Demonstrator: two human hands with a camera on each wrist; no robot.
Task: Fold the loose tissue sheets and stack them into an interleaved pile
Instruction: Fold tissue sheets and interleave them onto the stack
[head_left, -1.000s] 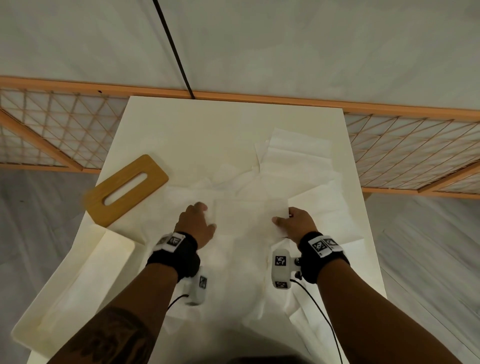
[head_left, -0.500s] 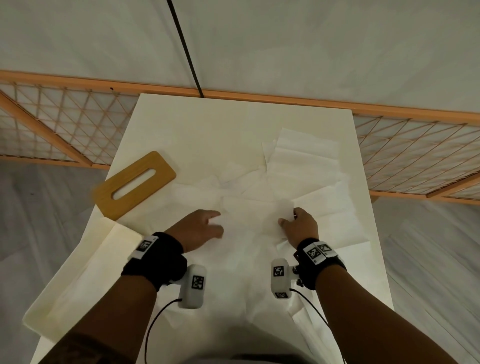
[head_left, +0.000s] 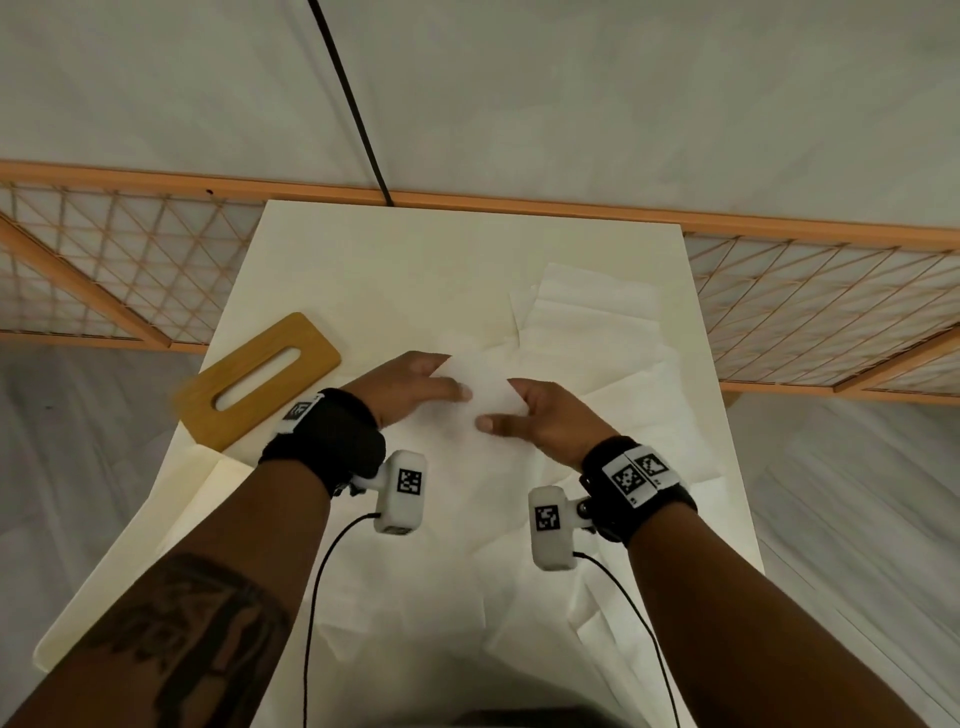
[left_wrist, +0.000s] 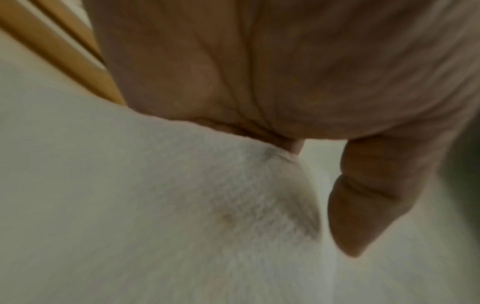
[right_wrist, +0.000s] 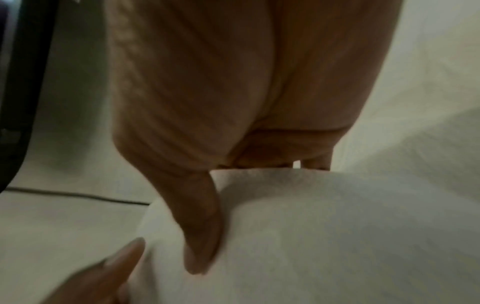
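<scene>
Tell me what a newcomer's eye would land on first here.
Two hands, the left hand and right hand, meet mid-table lifting a white tissue sheet. More loose sheets spread to the right, and a wooden slotted lid lies at the left edge.

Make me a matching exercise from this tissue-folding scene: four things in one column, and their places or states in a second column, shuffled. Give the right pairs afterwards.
Things:
1. flat wooden lid with a long slot
2. white tissue sheet between the hands
3. heap of loose white tissue sheets
4. cream open box

Places or states:
A. at the table's near left edge
B. lying flat at the table's left edge, beside the left hand
C. lifted, held by the left hand and the right hand
D. spread on the far right of the table

Pairs: 1-B, 2-C, 3-D, 4-A
</scene>
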